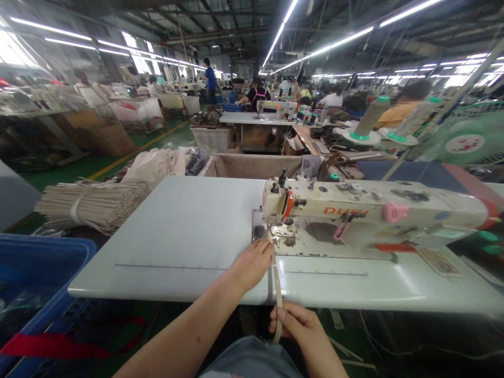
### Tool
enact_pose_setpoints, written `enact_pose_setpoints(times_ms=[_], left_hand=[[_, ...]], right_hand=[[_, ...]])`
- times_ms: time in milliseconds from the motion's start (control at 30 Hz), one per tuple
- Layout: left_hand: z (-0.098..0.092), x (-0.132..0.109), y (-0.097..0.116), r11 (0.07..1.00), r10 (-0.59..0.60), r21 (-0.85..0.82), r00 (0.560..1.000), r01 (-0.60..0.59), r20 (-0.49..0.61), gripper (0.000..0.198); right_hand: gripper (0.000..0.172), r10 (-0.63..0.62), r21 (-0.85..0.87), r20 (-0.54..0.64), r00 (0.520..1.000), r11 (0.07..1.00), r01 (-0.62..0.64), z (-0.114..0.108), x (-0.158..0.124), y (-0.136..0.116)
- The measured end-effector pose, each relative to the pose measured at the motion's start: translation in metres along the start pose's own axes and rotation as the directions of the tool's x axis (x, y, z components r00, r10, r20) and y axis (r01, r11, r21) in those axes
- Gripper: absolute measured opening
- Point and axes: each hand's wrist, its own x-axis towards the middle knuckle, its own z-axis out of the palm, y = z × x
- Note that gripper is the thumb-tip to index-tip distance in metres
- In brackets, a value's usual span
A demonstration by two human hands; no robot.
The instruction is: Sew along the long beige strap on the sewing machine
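Note:
A narrow beige fabric strip point(277, 281) runs from beneath the needle end of the sewing machine point(338, 210) down over the table's front edge. Close to the needle area, my left hand point(255, 262) lies on the strip with its fingers bent together, pressing it to the table. Below the edge, my right hand point(295, 323) pinches the strip between thumb and fingers, and its tail curls down toward my lap. The needle and presser foot are partly hidden.
A ruler line point(177, 267) marks the white table point(189, 226). To the left lie a tied bundle of beige strips point(94, 205) and a blue crate point(43, 262). Thread cones point(368, 121) and a green fan point(464, 139) stand at the right. Several people work farther back.

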Motion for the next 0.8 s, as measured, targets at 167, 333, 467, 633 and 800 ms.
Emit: enact_pose_setpoints(times_ms=[167,333,467,633,800], left_hand=[[-0.0021,0.0007,-0.0001,1.000,-0.011,0.008,1.000,0.011,-0.001,0.019],[-0.0011,0.0010,-0.0003,1.000,0.018,0.018,1.000,-0.018,-0.006,0.020],[-0.0005,0.0009,0.0000,1.000,-0.002,0.009,1.000,0.002,-0.001,0.021],[-0.0008,0.0027,-0.0003,0.999,0.010,0.044,0.999,-0.011,0.030,0.024],[-0.0006,0.0056,0.0002,0.999,0.014,0.045,1.000,-0.013,-0.022,0.026]], right_hand=[[0.044,-0.001,-0.004,0.012,1.000,1.000,0.001,-0.0008,-0.0025,-0.0022],[0.045,-0.001,-0.017,0.014,1.000,1.000,0.001,-0.0016,-0.0036,-0.0011],[0.045,0.000,-0.021,0.013,1.000,1.000,0.000,-0.0021,-0.0021,0.0006],[0.044,-0.008,-0.013,0.040,0.999,1.000,0.008,-0.0013,-0.0016,0.0014],[0.046,-0.004,-0.027,0.053,0.999,1.000,0.006,-0.0022,0.0017,0.0037]])
